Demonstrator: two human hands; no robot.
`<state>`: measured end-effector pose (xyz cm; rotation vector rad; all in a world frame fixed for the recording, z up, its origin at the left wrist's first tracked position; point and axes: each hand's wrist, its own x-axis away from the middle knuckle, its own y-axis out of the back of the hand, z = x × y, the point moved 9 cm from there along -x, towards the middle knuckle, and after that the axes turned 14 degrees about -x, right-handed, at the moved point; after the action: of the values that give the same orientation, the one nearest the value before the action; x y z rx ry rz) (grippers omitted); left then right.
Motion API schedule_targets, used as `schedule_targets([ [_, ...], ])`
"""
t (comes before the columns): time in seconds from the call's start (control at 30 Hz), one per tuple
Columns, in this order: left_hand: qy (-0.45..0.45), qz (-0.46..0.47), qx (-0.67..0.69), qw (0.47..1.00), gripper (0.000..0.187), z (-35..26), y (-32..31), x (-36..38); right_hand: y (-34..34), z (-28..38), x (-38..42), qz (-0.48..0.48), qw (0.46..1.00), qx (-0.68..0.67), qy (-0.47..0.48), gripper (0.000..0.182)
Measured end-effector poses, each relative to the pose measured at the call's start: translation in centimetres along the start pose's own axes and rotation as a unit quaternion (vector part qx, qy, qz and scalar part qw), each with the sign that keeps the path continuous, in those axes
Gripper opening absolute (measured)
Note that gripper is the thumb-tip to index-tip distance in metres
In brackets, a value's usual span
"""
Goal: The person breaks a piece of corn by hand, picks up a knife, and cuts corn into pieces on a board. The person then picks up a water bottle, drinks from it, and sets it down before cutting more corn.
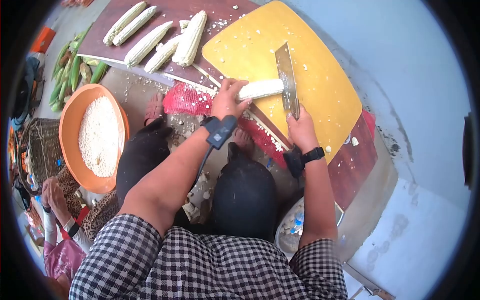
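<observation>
My left hand (230,100) is closed around the near end of a pale ear of corn (261,89), which lies across the edge of a yellow cutting board (320,70). In my right hand (301,129) is the handle of a cleaver (285,75). Its wide blade stands at the far end of the ear, against it or very close. Small white bits of corn are scattered over the board. Several husked ears (190,39) lie on the dark red table (80,37) to the left of the board.
An orange basin (66,131) full of loose kernels stands on the floor at left, near green husks (65,80) and a wicker basket (42,150). Red mesh (187,100) hangs below the table edge. Another person's hands (55,197) are at lower left. A metal bowl (287,227) sits by my right leg.
</observation>
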<state>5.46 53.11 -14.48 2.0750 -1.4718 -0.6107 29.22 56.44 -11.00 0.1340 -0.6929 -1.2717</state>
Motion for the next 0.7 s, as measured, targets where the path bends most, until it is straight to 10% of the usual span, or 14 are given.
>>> schedule_targets([
  [0.37,-0.025,-0.02,0.12,0.992,0.048,-3.0,1.9,-0.2,1.9,6.9,3.2,-0.056,0.983,0.045,0.169,0.041],
  [0.47,-0.011,0.0,0.075,0.997,0.05,-2.7,1.3,0.0,1.4,4.0,1.7,-0.04,0.997,0.024,0.06,0.04],
  [0.5,-0.019,0.003,0.035,0.999,0.051,-1.1,-0.4,0.8,0.0,-0.2,0.7,0.014,0.994,-0.009,-0.111,0.04],
  [0.6,0.003,0.045,-0.039,0.998,0.053,-0.8,-1.0,1.0,-0.5,-0.5,-0.6,-0.027,0.982,0.13,0.135,0.039],
  [0.7,-0.005,0.064,-0.027,0.998,0.053,-0.6,-1.9,1.0,-0.5,-0.8,-0.1,-0.033,0.991,0.085,0.094,0.04],
])
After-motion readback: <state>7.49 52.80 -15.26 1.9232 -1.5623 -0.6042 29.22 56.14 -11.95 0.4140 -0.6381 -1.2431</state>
